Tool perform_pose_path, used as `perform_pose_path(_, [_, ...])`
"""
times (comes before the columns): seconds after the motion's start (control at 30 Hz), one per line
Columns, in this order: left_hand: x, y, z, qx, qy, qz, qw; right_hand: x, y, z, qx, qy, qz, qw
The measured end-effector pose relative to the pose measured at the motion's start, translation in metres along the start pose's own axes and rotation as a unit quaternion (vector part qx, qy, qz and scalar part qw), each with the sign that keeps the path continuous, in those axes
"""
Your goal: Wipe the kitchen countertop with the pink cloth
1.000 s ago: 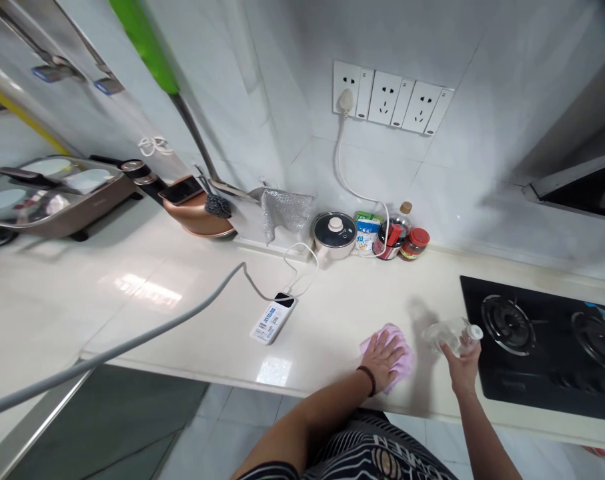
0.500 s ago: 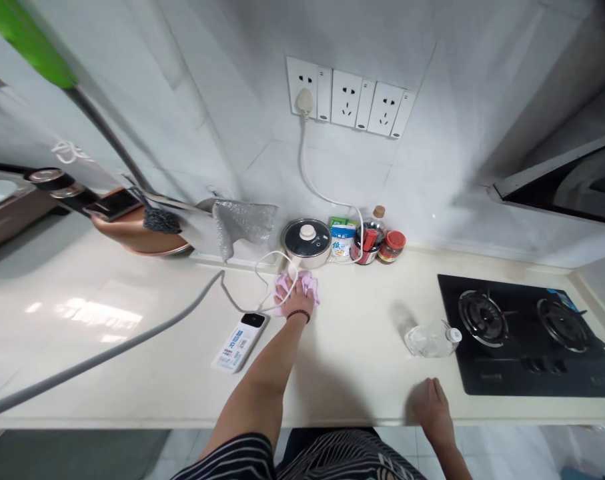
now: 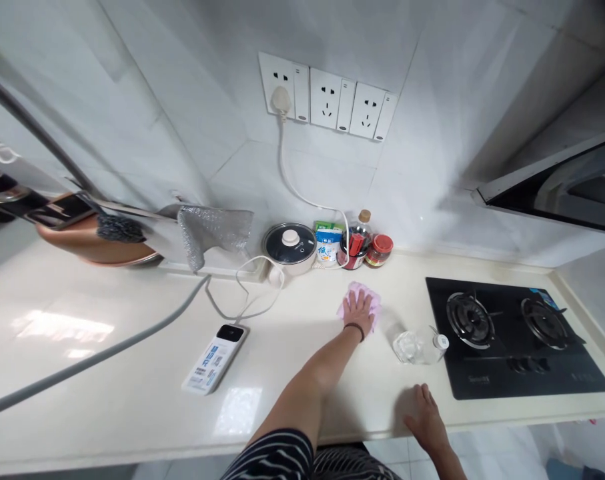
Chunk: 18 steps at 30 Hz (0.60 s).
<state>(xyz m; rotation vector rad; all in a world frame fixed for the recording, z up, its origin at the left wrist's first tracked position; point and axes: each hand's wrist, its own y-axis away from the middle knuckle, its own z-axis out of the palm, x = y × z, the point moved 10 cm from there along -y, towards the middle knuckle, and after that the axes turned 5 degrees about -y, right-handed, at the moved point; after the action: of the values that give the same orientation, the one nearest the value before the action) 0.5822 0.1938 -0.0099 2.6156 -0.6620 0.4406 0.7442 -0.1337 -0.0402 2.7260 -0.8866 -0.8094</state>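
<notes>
My left hand [image 3: 358, 311] lies flat with fingers spread on a pink cloth [image 3: 377, 308], pressing it against the white countertop [image 3: 302, 373]. A dark beaded bracelet circles that wrist. My right hand [image 3: 426, 419] rests at the counter's front edge, fingers stretched forward and thumb apart, with nothing visible in it. Just beyond it, a clear plastic bottle [image 3: 416, 347] with a white cap lies on its side, its cap end against the black gas stove [image 3: 512, 383]. Its contents are hard to make out.
Along the wall stand a lidded electric pot [image 3: 293, 268], seasoning bags [image 3: 328, 245] and a red-lidded jar [image 3: 379, 251]. A white power cord [image 3: 302, 197] runs from the socket. Left are a white phone-shaped device [image 3: 215, 360], a grey hose [image 3: 132, 343] and a silvery cloth [image 3: 215, 230].
My left hand has slid the pink cloth rightward, from in front of the pot toward the bottle. The right hand's thumb now shows apart. The view has shifted right.
</notes>
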Motion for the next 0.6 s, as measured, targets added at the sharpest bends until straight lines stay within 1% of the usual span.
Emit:
perform_pose_path(0.07, [0.024,0.017,0.021,-0.014,-0.005,0.061,0.998,-0.002,0.002,0.003,-0.002,0.027,0.006,1.000])
perform_pose_path(0.13, [0.042,0.033,0.038,-0.027,-0.008,0.128,0.991,-0.004,0.004,0.007,-0.011,0.048,0.005,0.999])
perform_pose_path(0.2, [0.049,0.039,0.045,-0.036,-0.014,0.177,0.983,-0.005,0.006,0.010,-0.032,0.056,0.001,0.998])
perform_pose_path(0.23, [0.046,0.036,0.043,-0.040,-0.018,0.181,0.982,-0.004,0.006,0.011,-0.047,0.057,0.001,0.997])
perform_pose_path(0.27, [0.040,0.028,0.038,-0.042,-0.021,0.171,0.984,-0.004,0.005,0.013,-0.062,0.056,0.001,0.996])
perform_pose_path(0.33, [0.020,0.006,0.020,-0.041,-0.027,0.126,0.991,-0.005,0.005,0.013,-0.079,0.063,0.008,0.995])
perform_pose_path(0.4, [-0.007,-0.018,-0.004,-0.028,-0.027,0.069,0.997,-0.008,0.003,0.012,-0.080,0.074,0.010,0.994])
perform_pose_path(0.47, [-0.035,-0.033,-0.027,-0.013,-0.027,0.025,0.999,-0.011,0.002,0.013,-0.078,0.083,0.008,0.993])
perform_pose_path(0.53, [-0.061,-0.036,-0.042,-0.001,-0.029,-0.009,1.000,-0.011,0.001,0.018,-0.083,0.093,0.007,0.992])
perform_pose_path(0.6, [-0.083,-0.027,-0.051,0.008,-0.033,-0.035,0.999,-0.008,-0.001,0.022,-0.081,0.114,0.003,0.990])
